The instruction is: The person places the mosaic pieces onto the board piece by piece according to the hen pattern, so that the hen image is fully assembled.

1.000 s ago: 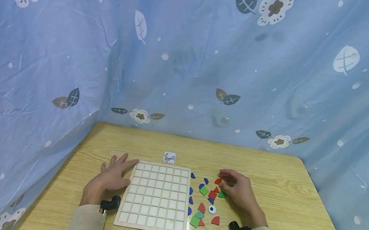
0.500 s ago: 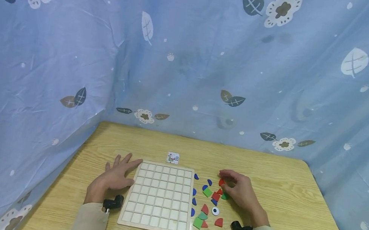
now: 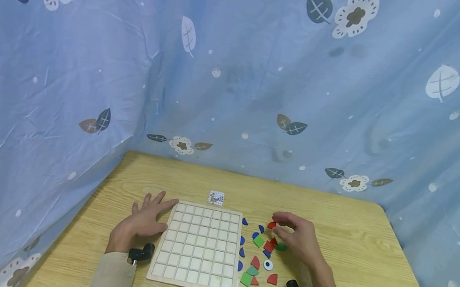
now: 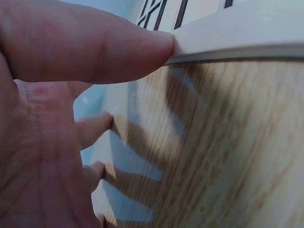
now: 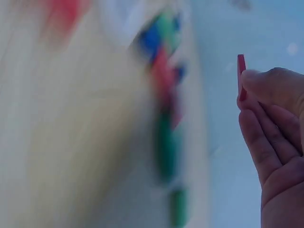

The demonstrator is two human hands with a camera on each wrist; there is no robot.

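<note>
My right hand (image 3: 302, 239) pinches a red quarter-circle tile (image 3: 272, 225) between thumb and fingers, over the right-hand group of pieces. In the right wrist view the tile (image 5: 241, 71) stands edge-on at the fingertips, apart from the table. On the left, my left hand (image 3: 141, 222) lies spread beside a wooden grid board (image 3: 192, 286). Its thumb tip (image 4: 161, 50) touches the board's edge in the left wrist view, and the other fingers reach along the table. Square cells fill the board, with no coloured pieces in them.
Several blue half-round pieces (image 3: 240, 266) line the board's right side. Beyond them lie green squares (image 3: 258, 241), red pieces (image 3: 272, 279), green pieces (image 3: 281, 247) and a white eye disc (image 3: 268, 265). A small pattern card (image 3: 216, 198) lies behind the board. A blue curtain (image 3: 236, 92) surrounds the table.
The red quarter-circle tile has come up off the table in my right hand and shifted slightly left. My left hand stays at the board. The head view has turned a little.
</note>
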